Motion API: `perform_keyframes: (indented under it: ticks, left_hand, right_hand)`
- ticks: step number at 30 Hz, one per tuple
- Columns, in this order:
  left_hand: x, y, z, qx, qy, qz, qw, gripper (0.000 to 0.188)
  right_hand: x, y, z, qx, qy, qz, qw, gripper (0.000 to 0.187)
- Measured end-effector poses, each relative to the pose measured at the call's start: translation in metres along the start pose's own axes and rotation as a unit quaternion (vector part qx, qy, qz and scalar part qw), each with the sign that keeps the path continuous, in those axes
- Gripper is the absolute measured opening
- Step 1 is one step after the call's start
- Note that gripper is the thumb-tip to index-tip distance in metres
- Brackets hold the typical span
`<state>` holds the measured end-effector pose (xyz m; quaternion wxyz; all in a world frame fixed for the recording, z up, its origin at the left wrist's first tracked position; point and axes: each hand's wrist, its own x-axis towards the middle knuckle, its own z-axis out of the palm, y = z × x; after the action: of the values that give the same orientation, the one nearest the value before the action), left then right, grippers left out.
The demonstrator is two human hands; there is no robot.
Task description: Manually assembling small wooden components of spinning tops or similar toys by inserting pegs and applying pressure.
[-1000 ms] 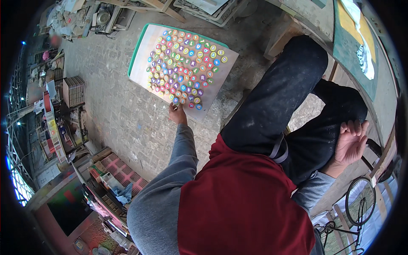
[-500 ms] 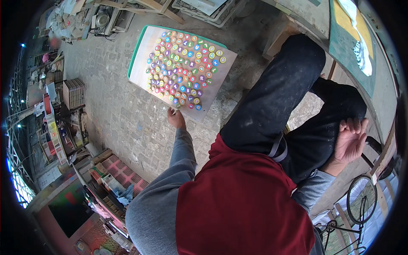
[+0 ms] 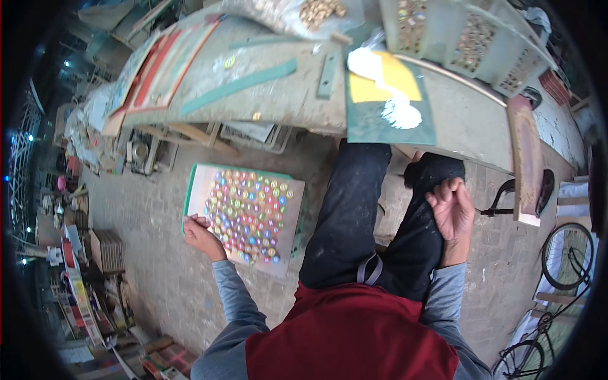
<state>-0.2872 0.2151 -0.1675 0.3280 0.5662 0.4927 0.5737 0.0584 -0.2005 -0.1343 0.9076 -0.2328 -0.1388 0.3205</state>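
Observation:
A pale board (image 3: 201,183) on a green crate (image 3: 189,190) stands low to my left, covered in rows of small round discs (image 3: 247,215) in many colours, each with a pale mark. By the board's left edge is my left hand (image 3: 206,239), its fingers drawn together; anything between the fingertips is too small to make out. My right hand (image 3: 452,215) rests above my right thigh, palm up, its fingers loosely bent and nothing visible in it. Ahead on the workbench (image 3: 272,104) lies a green mat (image 3: 367,123) with a yellow sheet (image 3: 396,76) and a white smear (image 3: 401,115).
Wooden strips, a green bar (image 3: 240,85) and a red-striped frame (image 3: 168,63) lie on the bench. Clear bins (image 3: 468,38) of small pieces stand at its far right, beside a bag of wooden bits (image 3: 320,12). A bicycle (image 3: 570,253) is at right, shelves and boxes (image 3: 106,247) at left.
The view has tilted up, bringing the bench into sight. My left hand has gone from the board's near edge to its left edge. My right hand stays over the thigh, fingers more bent.

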Motion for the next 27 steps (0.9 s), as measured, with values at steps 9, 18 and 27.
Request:
perform_keyframes:
  ticks: [9, 18, 27]
  left_hand:
    - [-0.022, 0.176, 0.153, -0.143, -0.267, 0.204, 0.931, 0.015]
    - [0.014, 0.275, 0.297, -0.052, -0.390, 0.366, 0.843, 0.021]
    - [0.060, 0.255, 0.421, 0.126, -0.476, 0.448, 0.746, 0.023]
  right_hand:
    - [-0.005, -0.004, -0.002, 0.014, -0.013, -0.009, 1.000, 0.022]
    - [-0.008, -0.006, -0.006, 0.029, -0.022, -0.005, 0.999, 0.023]
    - [-0.006, -0.006, -0.007, 0.046, -0.022, 0.003, 0.999, 0.024]
